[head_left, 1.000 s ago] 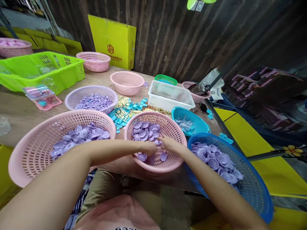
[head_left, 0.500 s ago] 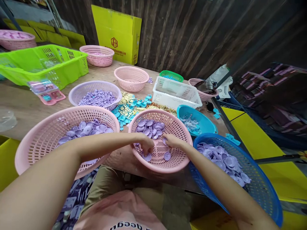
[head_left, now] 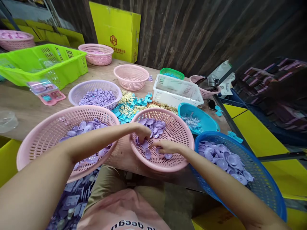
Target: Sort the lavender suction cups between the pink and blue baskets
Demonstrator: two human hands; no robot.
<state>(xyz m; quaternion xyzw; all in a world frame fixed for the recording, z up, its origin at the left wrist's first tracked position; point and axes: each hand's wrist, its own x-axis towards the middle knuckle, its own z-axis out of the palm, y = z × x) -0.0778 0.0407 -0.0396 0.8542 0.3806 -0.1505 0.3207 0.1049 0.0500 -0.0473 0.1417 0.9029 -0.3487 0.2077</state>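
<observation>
In the middle of the table stands a round pink basket (head_left: pixel 182 131) holding a heap of small purple plastic dish-shaped pieces (head_left: pixel 157 125). My left hand (head_left: pixel 143 131) reaches into its left side, fingers curled down and closed on a purple piece (head_left: pixel 145 144). From the right comes my right hand (head_left: pixel 168 146), its index finger pointing toward the left hand and a purple piece (head_left: pixel 158 150) under its curled fingers. Loose purple pieces lie on the basket floor beside both hands, one (head_left: pixel 148 154) between them and one (head_left: pixel 168 156) below my right hand.
A larger pink basket (head_left: pixel 31 150) with purple pieces is at left, under my left forearm. A blue basket (head_left: pixel 266 182) of purple pieces sits at right, under my right forearm. Behind are a lilac basket (head_left: pixel 72 95), a white basket (head_left: pixel 165 97) and a turquoise basin (head_left: pixel 208 123).
My left hand has moved up and slightly left toward the heap. My right hand has come down and left, nearer the left hand, over the loose pieces.
</observation>
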